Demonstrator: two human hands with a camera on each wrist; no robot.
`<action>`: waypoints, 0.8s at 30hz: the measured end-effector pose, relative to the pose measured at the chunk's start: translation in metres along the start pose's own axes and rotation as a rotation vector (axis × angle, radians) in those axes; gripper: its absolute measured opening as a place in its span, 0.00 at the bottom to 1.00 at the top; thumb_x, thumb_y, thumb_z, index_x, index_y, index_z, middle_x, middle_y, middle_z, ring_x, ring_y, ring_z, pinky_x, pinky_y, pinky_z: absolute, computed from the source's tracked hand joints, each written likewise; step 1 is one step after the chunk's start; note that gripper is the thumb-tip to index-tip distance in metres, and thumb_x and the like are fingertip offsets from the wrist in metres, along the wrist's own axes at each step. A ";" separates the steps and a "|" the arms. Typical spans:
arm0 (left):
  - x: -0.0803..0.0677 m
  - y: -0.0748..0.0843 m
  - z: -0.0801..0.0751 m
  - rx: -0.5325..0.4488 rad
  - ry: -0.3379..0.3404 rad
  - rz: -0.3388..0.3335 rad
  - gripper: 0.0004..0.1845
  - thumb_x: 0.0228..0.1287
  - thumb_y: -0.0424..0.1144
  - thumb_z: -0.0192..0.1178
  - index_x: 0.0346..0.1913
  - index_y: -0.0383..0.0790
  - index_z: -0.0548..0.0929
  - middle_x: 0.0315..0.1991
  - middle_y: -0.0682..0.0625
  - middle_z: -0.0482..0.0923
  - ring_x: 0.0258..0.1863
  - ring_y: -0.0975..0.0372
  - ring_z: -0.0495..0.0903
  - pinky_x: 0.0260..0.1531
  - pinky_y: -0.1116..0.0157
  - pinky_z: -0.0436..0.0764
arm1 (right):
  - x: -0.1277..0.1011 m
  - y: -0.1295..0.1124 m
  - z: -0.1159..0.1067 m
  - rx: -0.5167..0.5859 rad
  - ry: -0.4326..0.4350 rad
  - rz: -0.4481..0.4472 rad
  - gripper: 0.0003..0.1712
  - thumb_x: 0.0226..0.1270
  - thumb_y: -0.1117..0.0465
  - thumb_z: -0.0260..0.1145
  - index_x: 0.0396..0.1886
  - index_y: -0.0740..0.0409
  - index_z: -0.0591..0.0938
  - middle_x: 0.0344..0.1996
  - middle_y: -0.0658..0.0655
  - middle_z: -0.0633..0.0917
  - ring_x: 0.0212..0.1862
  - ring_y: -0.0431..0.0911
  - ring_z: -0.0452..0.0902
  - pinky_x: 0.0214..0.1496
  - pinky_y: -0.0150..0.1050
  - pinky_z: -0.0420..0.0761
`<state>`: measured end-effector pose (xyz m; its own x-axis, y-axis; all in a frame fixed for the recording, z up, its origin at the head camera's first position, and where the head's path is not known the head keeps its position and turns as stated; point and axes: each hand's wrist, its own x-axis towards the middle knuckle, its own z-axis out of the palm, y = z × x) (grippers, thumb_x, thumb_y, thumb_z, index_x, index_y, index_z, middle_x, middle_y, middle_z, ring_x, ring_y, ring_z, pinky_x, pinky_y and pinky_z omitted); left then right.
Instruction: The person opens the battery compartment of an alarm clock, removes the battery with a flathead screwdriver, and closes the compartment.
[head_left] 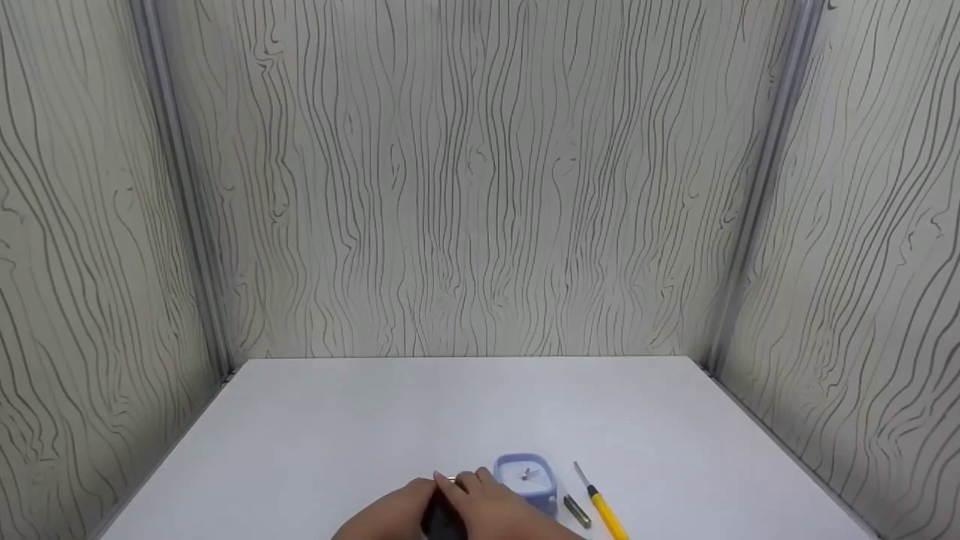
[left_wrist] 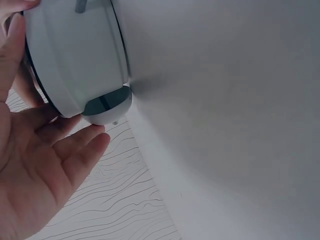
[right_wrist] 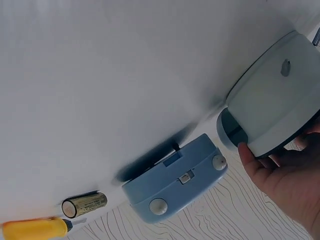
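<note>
Between both hands is a round alarm clock (left_wrist: 75,55), with a pale body, dark rims and a bell-like dome on its side. From the head view only its dark upward side shows between the hands. My left hand (head_left: 394,510) holds one side, its fingers around the edge near a dome. On the opposite side my right hand (head_left: 499,510) grips the rim, one fingertip by the other dome (right_wrist: 232,130). Just right of the right hand lies a blue square clock (right_wrist: 175,175), with white round knobs along its side. The hands hide part of the round clock.
A battery (head_left: 577,511) lies to the right of the blue clock. Beyond it is a screwdriver (head_left: 606,514) with a yellow handle, its shaft pointing away. The white table (head_left: 337,420) is enclosed by wood-grain patterned panels (head_left: 472,180) at the back and sides.
</note>
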<state>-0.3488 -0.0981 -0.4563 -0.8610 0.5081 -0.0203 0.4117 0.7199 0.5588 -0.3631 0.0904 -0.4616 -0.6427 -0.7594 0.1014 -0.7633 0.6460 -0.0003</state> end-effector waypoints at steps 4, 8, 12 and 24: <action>0.003 -0.005 0.002 0.002 -0.024 -0.025 0.41 0.36 0.55 0.68 0.56 0.42 0.67 0.47 0.51 0.69 0.49 0.59 0.70 0.49 0.56 0.70 | 0.001 0.000 0.004 -0.028 0.043 -0.006 0.51 0.44 0.25 0.50 0.64 0.48 0.58 0.49 0.54 0.68 0.45 0.42 0.61 0.38 0.32 0.73; 0.001 -0.007 0.003 0.037 -0.011 -0.039 0.40 0.35 0.57 0.67 0.55 0.44 0.69 0.42 0.53 0.71 0.45 0.61 0.72 0.45 0.55 0.72 | 0.001 -0.001 0.007 -0.008 0.062 0.018 0.50 0.43 0.24 0.49 0.62 0.49 0.62 0.48 0.54 0.68 0.45 0.42 0.60 0.40 0.34 0.72; 0.000 -0.008 0.003 0.067 -0.017 -0.053 0.40 0.35 0.59 0.66 0.55 0.46 0.69 0.41 0.56 0.74 0.44 0.62 0.72 0.45 0.56 0.73 | 0.001 0.000 0.010 0.029 0.056 0.060 0.52 0.41 0.23 0.50 0.62 0.49 0.61 0.49 0.54 0.68 0.47 0.43 0.60 0.41 0.36 0.73; -0.005 0.001 -0.009 -0.221 0.115 -0.033 0.58 0.36 0.62 0.63 0.66 0.34 0.46 0.59 0.37 0.60 0.58 0.46 0.61 0.51 0.44 0.62 | -0.006 0.008 -0.011 0.279 0.175 0.215 0.59 0.29 0.24 0.60 0.65 0.31 0.46 0.54 0.47 0.62 0.51 0.42 0.57 0.42 0.42 0.75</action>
<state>-0.3468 -0.1043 -0.4486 -0.9064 0.4200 0.0455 0.3181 0.6077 0.7276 -0.3649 0.1008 -0.4515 -0.7877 -0.5683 0.2378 -0.6161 0.7250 -0.3080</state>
